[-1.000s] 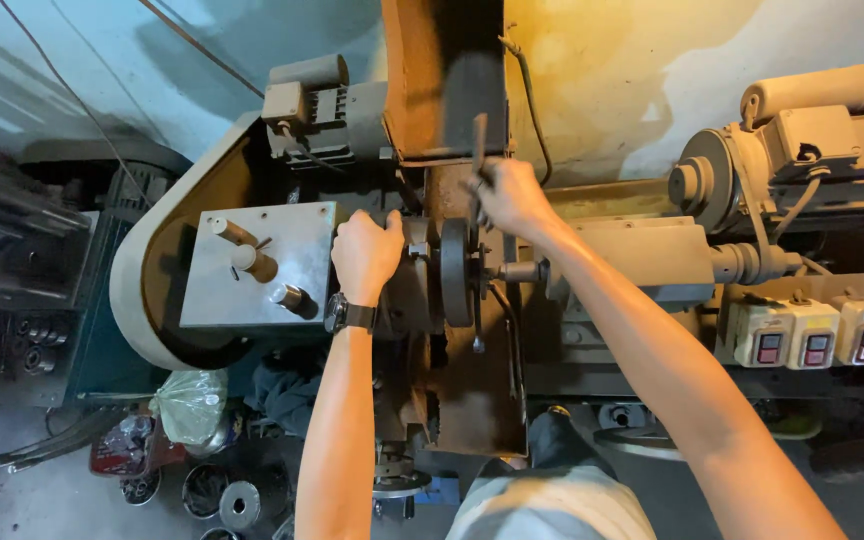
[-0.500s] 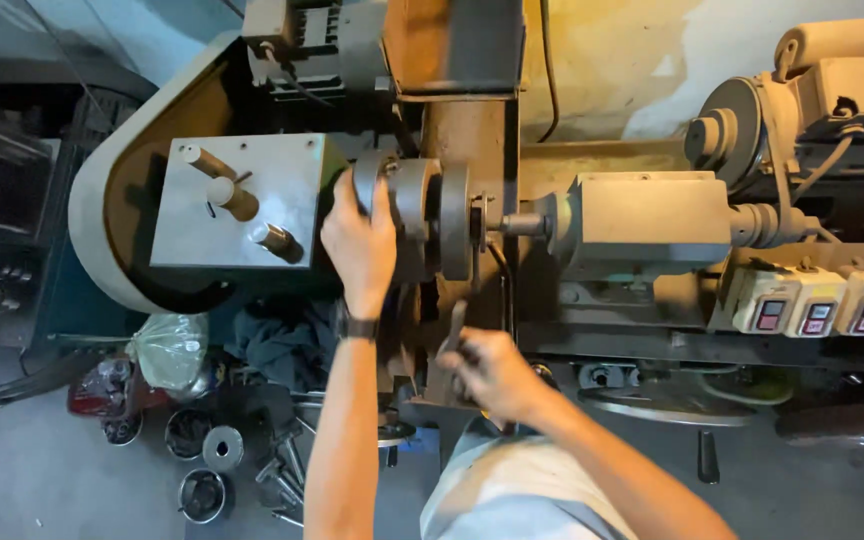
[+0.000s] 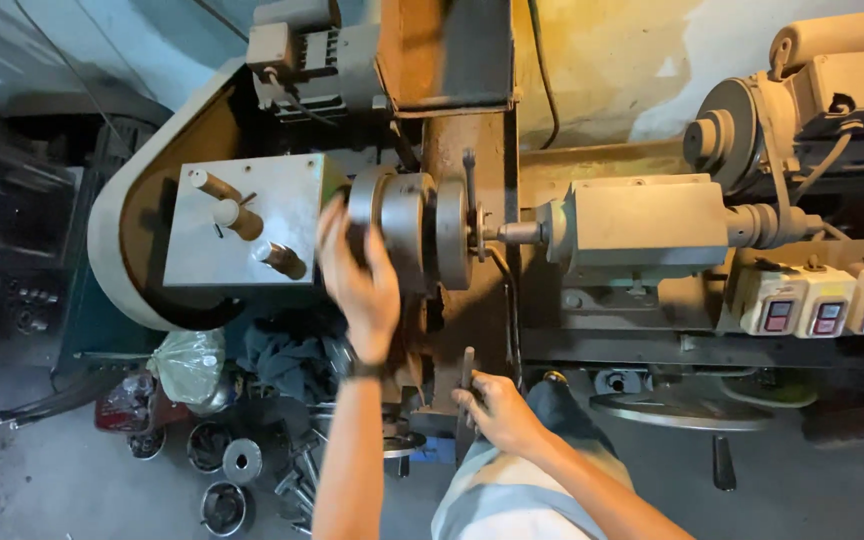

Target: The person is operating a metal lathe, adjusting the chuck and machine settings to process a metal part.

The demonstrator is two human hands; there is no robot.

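My left hand (image 3: 360, 276) lies flat against the round metal chuck (image 3: 407, 238) of a lathe, palm on its left face, a dark watch on the wrist. My right hand (image 3: 497, 408) is low in front of the machine, its fingers closed round a thin metal lever (image 3: 467, 368) that stands upright below the chuck. Right of the chuck, a disc-shaped workpiece (image 3: 453, 232) is pressed by the tailstock (image 3: 637, 228) and its centre point.
The grey headstock (image 3: 242, 220) with three stubby levers sits left of the chuck. Three switch boxes (image 3: 820, 300) with red buttons are at the right. Round metal parts and tins (image 3: 242, 465) lie on the floor beside a plastic bag (image 3: 187, 365).
My right hand has come down from the upper handle near the chuck to the lever below it. My left hand has stayed on the chuck, shifting a little lower.
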